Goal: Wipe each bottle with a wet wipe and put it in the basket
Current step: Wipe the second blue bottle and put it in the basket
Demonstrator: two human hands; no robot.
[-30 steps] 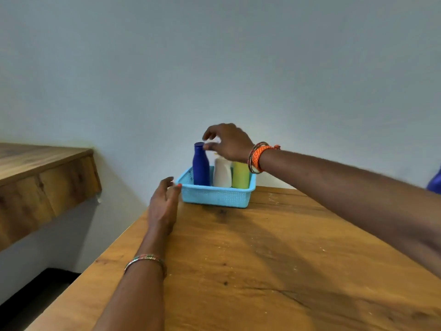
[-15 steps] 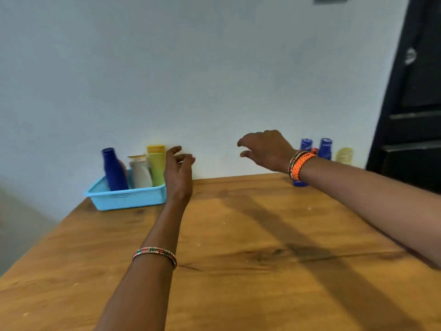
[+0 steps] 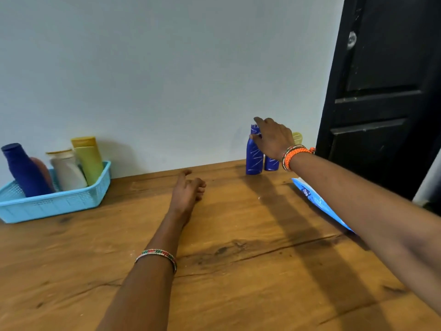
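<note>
1. Wooden table [image 3: 238,271] fills the near field; pale wall behind, black door [image 3: 386,91] at far right.
2. Light blue basket [image 3: 55,204] sits at the far left of the table. Inside, upright or leaning: a dark blue bottle [image 3: 22,170] at left, a reddish-brown bottle [image 3: 43,170] partly hidden behind it, a white bottle [image 3: 68,170], and a yellow-green tube [image 3: 88,158] at right.
3. Two blue bottles stand against the wall at far right: the left blue bottle [image 3: 254,158] in full view, the right blue bottle [image 3: 271,163] just beside it and mostly hidden by the hand.
4. A pale yellow bottle [image 3: 297,137] shows only its top behind the right wrist.
5. Right hand [image 3: 274,137] reaches over the two blue bottles, fingers spread and loosely bent, thumb at the neck of the left blue bottle. Actual contact: cannot tell.
6. Left hand [image 3: 188,189] lies low over the table mid-field, forefinger extended, other fingers loosely curled, holding nothing.
7. Blue wipes pack [image 3: 317,201] lies flat at right, partly under the right forearm.
8. Bangle on left wrist [image 3: 157,255]; orange bands on right wrist [image 3: 294,155].
</note>
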